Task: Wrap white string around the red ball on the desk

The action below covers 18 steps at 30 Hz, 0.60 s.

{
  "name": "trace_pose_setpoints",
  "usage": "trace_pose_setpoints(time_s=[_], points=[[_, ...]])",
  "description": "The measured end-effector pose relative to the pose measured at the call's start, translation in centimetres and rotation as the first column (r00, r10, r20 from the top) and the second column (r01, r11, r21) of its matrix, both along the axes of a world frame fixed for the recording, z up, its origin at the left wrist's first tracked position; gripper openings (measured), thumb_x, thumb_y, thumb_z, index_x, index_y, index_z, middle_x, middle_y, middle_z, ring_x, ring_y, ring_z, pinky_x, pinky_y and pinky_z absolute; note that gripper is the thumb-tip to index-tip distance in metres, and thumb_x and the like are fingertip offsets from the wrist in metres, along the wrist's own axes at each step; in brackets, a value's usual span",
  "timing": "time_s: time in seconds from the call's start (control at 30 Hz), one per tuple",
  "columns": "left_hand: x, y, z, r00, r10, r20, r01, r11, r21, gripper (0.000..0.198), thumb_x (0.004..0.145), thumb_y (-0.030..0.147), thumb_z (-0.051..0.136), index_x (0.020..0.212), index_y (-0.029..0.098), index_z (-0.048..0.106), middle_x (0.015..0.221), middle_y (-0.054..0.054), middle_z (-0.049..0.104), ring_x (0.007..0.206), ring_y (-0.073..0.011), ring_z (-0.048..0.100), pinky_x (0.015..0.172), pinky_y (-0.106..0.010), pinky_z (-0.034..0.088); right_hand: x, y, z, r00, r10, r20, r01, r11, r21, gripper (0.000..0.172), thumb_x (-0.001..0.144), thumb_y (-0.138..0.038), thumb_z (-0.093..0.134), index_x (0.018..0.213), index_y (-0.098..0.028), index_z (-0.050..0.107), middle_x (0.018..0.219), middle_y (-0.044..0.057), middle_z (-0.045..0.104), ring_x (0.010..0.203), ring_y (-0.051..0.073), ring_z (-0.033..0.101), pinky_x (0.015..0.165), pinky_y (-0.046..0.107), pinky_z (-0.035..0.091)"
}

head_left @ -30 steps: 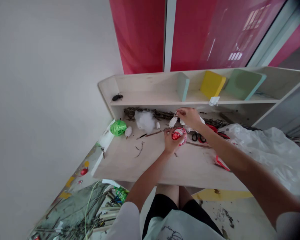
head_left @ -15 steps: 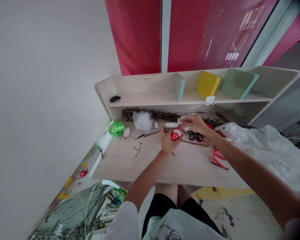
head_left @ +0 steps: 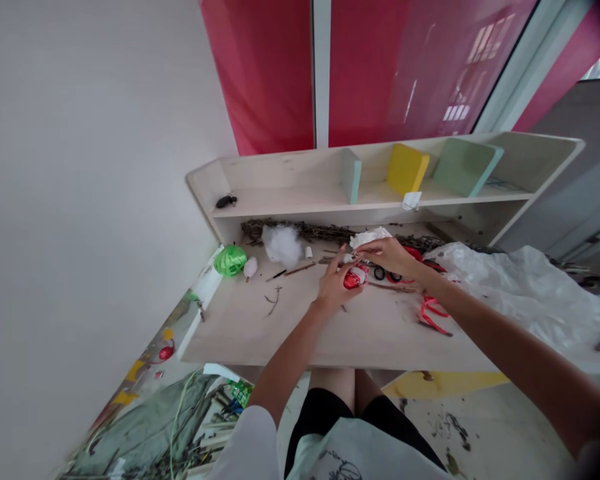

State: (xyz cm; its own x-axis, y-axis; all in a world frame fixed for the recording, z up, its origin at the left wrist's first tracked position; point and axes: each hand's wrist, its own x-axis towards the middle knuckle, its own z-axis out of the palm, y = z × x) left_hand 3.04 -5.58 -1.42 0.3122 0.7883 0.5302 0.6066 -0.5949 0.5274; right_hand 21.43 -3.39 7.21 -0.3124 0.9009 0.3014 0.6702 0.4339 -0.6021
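Observation:
My left hand [head_left: 333, 288] curls around a red-and-white wrapped ball [head_left: 354, 277], with its fingers reaching up over the ball's far side. Between my hands, a small part of a white wound piece [head_left: 349, 258] shows; my left fingers cover most of it. My right hand [head_left: 389, 257] is closed in a pinch at that piece, just above the ball. What lies between its fingertips is too small to make out. Crumpled white material [head_left: 371, 236] sits right behind my right fingers. Black-handled scissors [head_left: 380, 273] lie just right of the ball, partly hidden.
A green ribbon ball [head_left: 230, 260], a small white ball on a stick [head_left: 251, 267] and white stuffing [head_left: 283, 245] lie at the left. Dry twigs [head_left: 320, 231] line the back under the shelf [head_left: 290, 198]. Red ribbon [head_left: 433, 313] and a clear plastic sheet [head_left: 520, 287] are at the right.
My left fingers have stretched up over the white wound piece, which showed fully before. My right hand has come down and closer to the ball. The camera view has shifted slightly.

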Motion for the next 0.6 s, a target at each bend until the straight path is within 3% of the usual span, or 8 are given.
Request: trace_pose_setpoints(time_s=[0.1,0.2,0.3,0.47,0.6], points=[[0.2,0.1,-0.3,1.0,0.01,-0.01,-0.01,1.0,0.013,0.06,0.072,0.049,0.076,0.125,0.027,0.061,0.148,-0.006,0.045,0.127,-0.0231,0.053,0.102,-0.035,0.05,-1.0,-1.3,0.8,0.997,-0.023,0.078,0.017,0.997,0.07,0.023,0.083,-0.027,0.059,0.093,-0.027,0.079,0.092,0.001,0.078,0.085,0.022,0.073,0.079,0.032,0.055],[0.3,0.1,-0.5,0.999,0.051,0.0,-0.05,0.998,0.027,0.058,0.072,0.05,0.075,0.124,0.028,0.062,0.146,-0.006,0.047,0.127,-0.0224,0.053,0.103,-0.034,0.05,-1.5,-2.1,1.2,0.963,-0.205,0.174,0.169,0.965,0.201,0.023,0.083,-0.03,0.059,0.094,-0.026,0.079,0.095,0.003,0.078,0.088,0.025,0.072,0.076,0.033,0.054],[0.5,0.2,-0.5,0.997,0.079,-0.011,-0.079,0.996,0.039,0.057,0.072,0.05,0.075,0.123,0.028,0.062,0.146,-0.006,0.047,0.128,-0.0235,0.052,0.104,-0.035,0.05,-1.4,-2.2,1.1,0.936,-0.32,0.148,0.273,0.923,0.273,0.022,0.081,-0.027,0.059,0.093,-0.024,0.078,0.09,0.004,0.078,0.084,0.025,0.072,0.073,0.032,0.053],[0.9,0.1,-0.6,0.994,0.1,-0.054,-0.096,0.993,0.076,0.056,0.075,0.052,0.073,0.124,0.028,0.062,0.149,-0.005,0.044,0.128,-0.0254,0.051,0.102,-0.036,0.051,-1.8,-3.0,0.6,0.941,-0.338,0.025,0.305,0.876,0.373,0.022,0.081,-0.026,0.058,0.091,-0.023,0.077,0.088,0.004,0.078,0.08,0.022,0.072,0.072,0.03,0.053],[1.0,0.2,-0.9,0.992,0.107,-0.067,-0.102,0.992,0.079,0.056,0.076,0.051,0.072,0.126,0.029,0.061,0.149,-0.005,0.043,0.13,-0.0252,0.05,0.103,-0.036,0.051,-2.8,-4.1,1.2,0.956,-0.287,-0.055,0.281,0.85,0.445,0.02,0.078,-0.024,0.058,0.087,-0.023,0.076,0.085,0.004,0.077,0.077,0.021,0.071,0.073,0.03,0.053]])
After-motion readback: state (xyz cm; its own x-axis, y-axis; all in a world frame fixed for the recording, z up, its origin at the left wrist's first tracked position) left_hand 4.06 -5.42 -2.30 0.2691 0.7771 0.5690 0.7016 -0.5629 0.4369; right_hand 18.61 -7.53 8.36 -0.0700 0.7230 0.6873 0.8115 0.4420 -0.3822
